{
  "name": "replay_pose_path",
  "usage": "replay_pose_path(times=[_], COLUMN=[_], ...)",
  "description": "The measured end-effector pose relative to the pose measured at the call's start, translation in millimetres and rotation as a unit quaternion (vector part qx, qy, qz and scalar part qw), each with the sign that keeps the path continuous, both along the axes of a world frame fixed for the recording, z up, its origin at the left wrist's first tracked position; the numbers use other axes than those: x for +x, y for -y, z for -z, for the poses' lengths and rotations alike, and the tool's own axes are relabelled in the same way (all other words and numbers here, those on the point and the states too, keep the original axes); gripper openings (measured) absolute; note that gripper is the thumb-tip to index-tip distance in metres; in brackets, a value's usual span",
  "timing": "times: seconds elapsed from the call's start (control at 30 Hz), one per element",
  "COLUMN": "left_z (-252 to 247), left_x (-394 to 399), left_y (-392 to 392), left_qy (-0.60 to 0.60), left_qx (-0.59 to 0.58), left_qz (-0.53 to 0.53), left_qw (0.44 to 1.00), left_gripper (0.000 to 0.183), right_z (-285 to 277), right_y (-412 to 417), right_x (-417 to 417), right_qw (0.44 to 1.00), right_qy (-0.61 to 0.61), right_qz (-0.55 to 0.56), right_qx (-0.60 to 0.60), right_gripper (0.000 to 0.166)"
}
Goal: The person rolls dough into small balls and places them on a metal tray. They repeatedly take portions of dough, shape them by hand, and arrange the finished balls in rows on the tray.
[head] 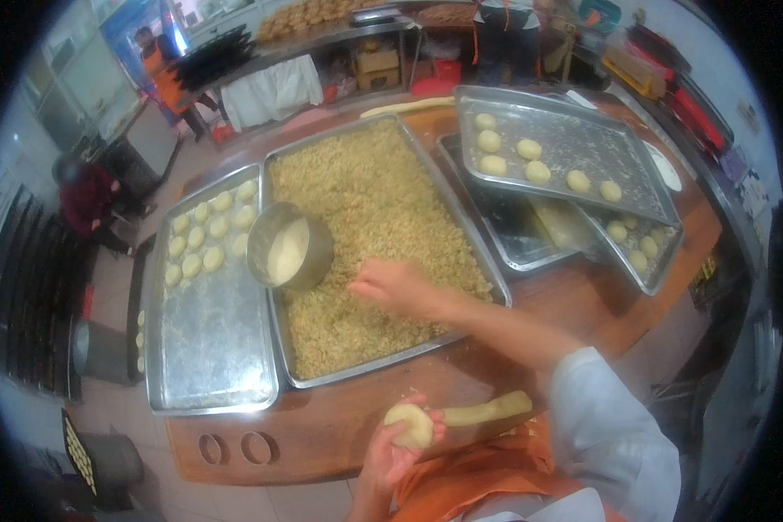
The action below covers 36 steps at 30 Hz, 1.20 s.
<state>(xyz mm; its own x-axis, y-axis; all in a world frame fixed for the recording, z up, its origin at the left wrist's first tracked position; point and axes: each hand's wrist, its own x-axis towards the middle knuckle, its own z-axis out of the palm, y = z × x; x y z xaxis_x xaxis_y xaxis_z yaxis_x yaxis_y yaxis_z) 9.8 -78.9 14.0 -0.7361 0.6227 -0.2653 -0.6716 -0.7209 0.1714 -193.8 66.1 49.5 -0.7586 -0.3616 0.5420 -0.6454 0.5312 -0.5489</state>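
Observation:
My left hand (391, 460) holds a flattened round of pale dough (408, 425) above the front edge of the wooden table. My right hand (391, 287) is over a large metal tray of crumbly yellowish filling (378, 189), its fingers curled in; whether filling is inside them is hidden. Left of that hand, a metal pot (323, 251) with pale powder in it sits tilted on the filling and against the tray's rim. A thick rope of dough (489, 410) lies on the table just right of my left hand.
At left, a metal tray (215, 346) bears rows of dough rounds (218, 226). Stacked trays (581, 143) with dough balls (537, 172) overlap at right. Two metal rings (259, 448) lie at the table's front left corner. Other people (163, 75) are farther back and at left.

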Motion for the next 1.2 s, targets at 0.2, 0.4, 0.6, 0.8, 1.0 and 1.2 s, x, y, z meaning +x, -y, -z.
replay_pose_path(times=[0.2,0.4,0.6,0.8,1.0,1.2], left_z=[1.5,-17.4,-11.7,-12.1,-16.7,-34.4], left_x=[9.3,8.7,4.1,-11.1,-28.2,-73.1], left_y=[0.0,-17.8,-11.0,-5.3,-5.6,-3.6], left_qy=[0.019,0.06,0.022,0.008,0.043,0.027], left_qx=[0.013,-0.059,-0.131,-0.159,-0.042,0.113], left_qz=[-0.013,-0.016,-0.021,-0.092,-0.124,-0.166], left_qw=[1.0,0.996,0.991,0.983,0.99,0.979], left_gripper=[0.052,0.05,0.047,0.049,0.052,0.047], right_z=[-4.0,-14.7,-20.7,-9.8,-18.5,2.3], right_y=[-10.1,-35.4,-39.4,-46.4,-42.6,-54.2], right_x=[0.5,17.0,15.0,13.9,7.9,8.6], right_qw=[0.966,0.961,0.877,0.983,0.962,0.773], right_qy=[0.229,0.27,0.433,0.179,0.258,0.513], right_qz=[0.046,0.053,0.069,0.033,0.044,-0.049], right_qx=[-0.109,-0.024,-0.194,0.028,-0.075,-0.37], right_gripper=[0.031,0.03,0.031,0.025,0.028,0.049])
